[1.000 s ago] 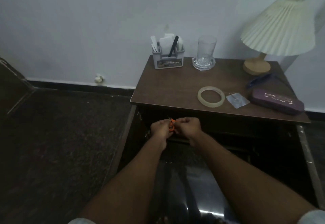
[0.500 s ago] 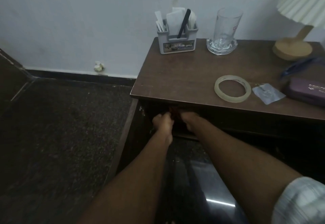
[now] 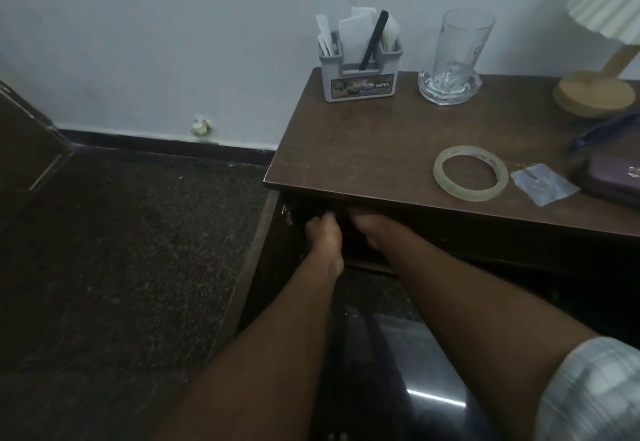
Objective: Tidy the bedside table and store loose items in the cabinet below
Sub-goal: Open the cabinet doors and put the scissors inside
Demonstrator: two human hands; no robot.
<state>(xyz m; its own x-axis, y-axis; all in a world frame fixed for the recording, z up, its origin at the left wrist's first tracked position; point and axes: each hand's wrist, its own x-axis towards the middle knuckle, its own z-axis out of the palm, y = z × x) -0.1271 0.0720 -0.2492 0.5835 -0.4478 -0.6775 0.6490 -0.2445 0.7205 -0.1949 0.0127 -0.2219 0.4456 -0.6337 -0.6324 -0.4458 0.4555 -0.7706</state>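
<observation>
Bedside counter [image 3: 363, 143], both grips inside the cabinet [image 3: 467, 250] mouth: hazards and clearances.
Left grip [image 3: 323, 233] and right grip [image 3: 363, 222] reach close together under the counter's front lip; the fingers are lost in shadow, so whether they are apart, together or clamped on anything cannot be told. Loose items still up top: tape roll [image 3: 471, 177], clear packet [image 3: 543, 182], purple case [image 3: 616, 177], blue pen [image 3: 602, 129]. Likely risks are knuckles catching the overhang on withdrawal, blind placement dropping an item to the floor, and a rising arm sweeping the tape roll off the front edge. The open door [image 3: 249, 274] hems the left side; there is room to the right.
</observation>
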